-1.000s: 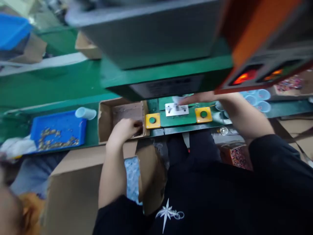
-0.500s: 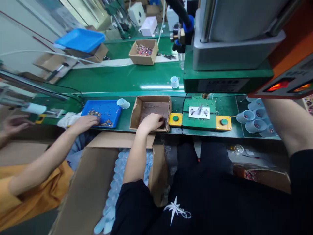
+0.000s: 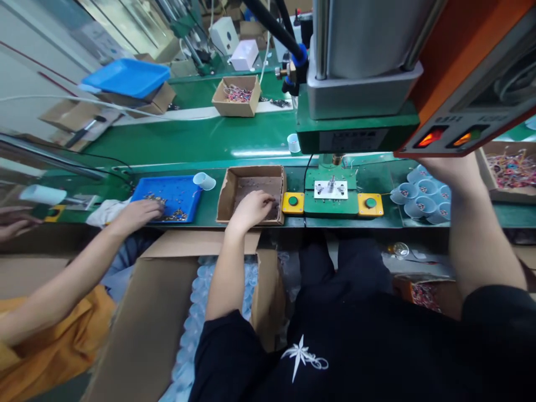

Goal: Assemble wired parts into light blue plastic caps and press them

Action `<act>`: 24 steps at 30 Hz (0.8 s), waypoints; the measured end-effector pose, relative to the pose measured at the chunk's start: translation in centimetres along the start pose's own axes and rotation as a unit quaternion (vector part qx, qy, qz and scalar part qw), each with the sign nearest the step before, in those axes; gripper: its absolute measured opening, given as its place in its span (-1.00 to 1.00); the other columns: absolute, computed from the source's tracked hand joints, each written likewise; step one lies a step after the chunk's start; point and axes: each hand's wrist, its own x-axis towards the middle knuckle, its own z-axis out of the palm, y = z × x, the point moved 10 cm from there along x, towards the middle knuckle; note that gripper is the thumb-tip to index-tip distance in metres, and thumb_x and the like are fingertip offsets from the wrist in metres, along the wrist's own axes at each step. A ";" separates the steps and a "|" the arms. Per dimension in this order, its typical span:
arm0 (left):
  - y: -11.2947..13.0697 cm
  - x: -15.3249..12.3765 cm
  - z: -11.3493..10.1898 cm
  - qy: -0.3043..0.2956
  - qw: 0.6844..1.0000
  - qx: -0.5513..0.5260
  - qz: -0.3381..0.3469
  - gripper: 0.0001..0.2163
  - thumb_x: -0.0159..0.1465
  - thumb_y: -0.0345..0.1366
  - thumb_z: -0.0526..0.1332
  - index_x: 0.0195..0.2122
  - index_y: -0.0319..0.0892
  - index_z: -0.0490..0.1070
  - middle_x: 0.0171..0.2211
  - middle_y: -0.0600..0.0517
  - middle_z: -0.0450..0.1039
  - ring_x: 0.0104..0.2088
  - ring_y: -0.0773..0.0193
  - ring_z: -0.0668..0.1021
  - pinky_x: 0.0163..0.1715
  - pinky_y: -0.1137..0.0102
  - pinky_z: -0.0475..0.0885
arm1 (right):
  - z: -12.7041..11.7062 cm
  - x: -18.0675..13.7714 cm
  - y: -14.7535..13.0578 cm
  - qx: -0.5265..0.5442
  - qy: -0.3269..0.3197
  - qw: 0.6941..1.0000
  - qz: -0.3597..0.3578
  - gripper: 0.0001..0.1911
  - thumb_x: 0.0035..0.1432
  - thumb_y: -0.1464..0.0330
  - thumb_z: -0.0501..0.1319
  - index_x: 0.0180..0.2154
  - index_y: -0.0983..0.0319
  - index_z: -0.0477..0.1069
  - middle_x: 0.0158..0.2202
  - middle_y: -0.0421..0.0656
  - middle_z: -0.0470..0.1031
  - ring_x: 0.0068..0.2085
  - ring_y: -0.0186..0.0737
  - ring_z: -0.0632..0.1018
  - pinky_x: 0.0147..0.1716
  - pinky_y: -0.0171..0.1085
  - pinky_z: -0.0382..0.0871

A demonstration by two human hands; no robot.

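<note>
My left hand (image 3: 250, 207) lies palm-down inside a small open cardboard box (image 3: 224, 195) of tiny dark parts, fingers curled onto them. My right hand (image 3: 444, 164) reaches out at the right above a cluster of pale blue cups (image 3: 419, 198); the orange control panel (image 3: 460, 84) hides its fingers. Between the hands stands a green press fixture with a white metal plate (image 3: 330, 190) and a yellow box with a green button on each side (image 3: 293, 202) (image 3: 371, 204). Nothing lies on the plate but its pins.
The press head (image 3: 360, 84) hangs over the fixture. A co-worker's hand (image 3: 138, 213) picks in a blue tray (image 3: 167, 192) at the left, beside a tipped white cup (image 3: 204, 180). A big carton (image 3: 167, 290) of blue cups stands below the bench. A box of colourful pieces (image 3: 508, 167) sits far right.
My right hand left the fixture plate and swung right, over the blue cups. My left hand stayed in the small box. The view lifted and steadied.
</note>
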 end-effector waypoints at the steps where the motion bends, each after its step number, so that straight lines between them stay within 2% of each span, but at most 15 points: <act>1: 0.3 -0.2 0.0 0.008 1.000 0.001 0.010 -0.70 0.44 -0.30 0.15 -0.02 -0.17 0.69 -0.03 -0.17 0.68 0.05 -0.01 0.64 0.18 0.19 0.49 | 1.0 -1.7 -1.0 0.043 -0.007 0.999 -0.004 -0.60 0.04 0.19 0.58 -0.17 0.28 0.61 -0.10 0.05 0.68 -0.10 -0.15 0.63 0.01 -0.11 0.53; 3: 0.9 -0.5 0.0 0.028 0.999 -0.004 0.019 -0.70 0.48 -0.29 0.12 -0.01 -0.17 0.67 -0.05 -0.16 0.66 0.05 0.00 0.61 0.18 0.18 0.48 | 3.8 -5.1 -3.6 0.152 -0.026 0.988 -0.009 -0.56 0.16 0.11 0.49 -0.06 0.26 0.58 -0.06 0.05 0.65 -0.17 -0.17 0.64 -0.12 -0.13 0.58; 4: 1.2 -0.6 0.1 0.043 0.999 -0.010 0.018 -0.71 0.48 -0.30 0.12 -0.01 -0.17 0.66 -0.06 -0.15 0.65 0.05 0.01 0.60 0.16 0.19 0.48 | 5.0 -6.6 -5.2 0.192 -0.022 0.981 -0.020 -0.48 0.15 0.08 0.48 0.02 0.24 0.54 -0.02 0.05 0.63 -0.18 -0.15 0.65 -0.19 -0.13 0.60; 5: 1.3 -0.7 0.1 0.063 0.998 -0.017 0.015 -0.72 0.49 -0.31 0.12 -0.02 -0.16 0.66 -0.06 -0.15 0.64 0.04 0.02 0.59 0.14 0.20 0.49 | 6.3 -7.7 -6.9 0.200 -0.021 0.979 -0.038 -0.41 0.13 0.06 0.49 0.09 0.21 0.50 0.03 0.03 0.61 -0.14 -0.12 0.65 -0.18 -0.12 0.62; 8: 1.3 -0.9 0.1 0.136 0.990 -0.032 -0.001 -0.75 0.47 -0.33 0.13 -0.06 -0.14 0.65 -0.09 -0.13 0.64 -0.01 0.03 0.59 0.07 0.20 0.50 | 9.6 -9.1 -11.5 0.161 -0.002 0.981 -0.107 -0.38 0.17 0.06 0.45 0.17 0.16 0.43 0.07 -0.02 0.58 0.03 0.00 0.65 0.01 -0.01 0.65; 10: 1.2 -1.2 0.1 0.176 0.983 -0.042 -0.002 -0.76 0.46 -0.34 0.15 -0.09 -0.13 0.65 -0.11 -0.12 0.64 -0.04 0.04 0.60 0.02 0.20 0.51 | 11.3 -9.1 -13.2 0.141 0.001 0.980 -0.137 -0.40 0.22 0.10 0.42 0.21 0.15 0.39 0.09 -0.01 0.59 0.10 0.05 0.64 0.12 0.05 0.63; 15: 0.8 -1.4 -0.1 0.222 0.973 -0.061 0.010 -0.77 0.46 -0.33 0.15 -0.11 -0.12 0.64 -0.12 -0.10 0.68 -0.06 0.05 0.64 0.00 0.22 0.52 | 13.0 -8.7 -13.6 0.111 0.021 0.983 -0.144 -0.40 0.30 0.13 0.38 0.27 0.16 0.33 0.11 0.02 0.59 0.11 0.09 0.64 0.13 0.09 0.64; 21: 0.6 -1.3 0.2 0.213 0.975 -0.066 -0.005 -0.76 0.45 -0.33 0.15 -0.08 -0.14 0.64 -0.10 -0.13 0.72 -0.07 0.03 0.69 0.01 0.21 0.55 | 13.7 -9.7 -12.9 0.113 0.025 0.980 -0.159 -0.40 0.29 0.10 0.41 0.22 0.20 0.34 0.08 0.04 0.59 0.09 0.09 0.63 0.09 0.08 0.64; 24: 0.8 -1.3 0.4 0.205 0.977 -0.058 -0.003 -0.76 0.45 -0.33 0.15 -0.07 -0.13 0.65 -0.08 -0.13 0.73 -0.05 0.03 0.70 0.02 0.21 0.56 | 13.4 -10.4 -12.9 0.118 0.052 0.974 -0.187 -0.42 0.29 0.11 0.43 0.21 0.18 0.34 0.07 0.03 0.61 0.07 0.07 0.64 0.06 0.07 0.65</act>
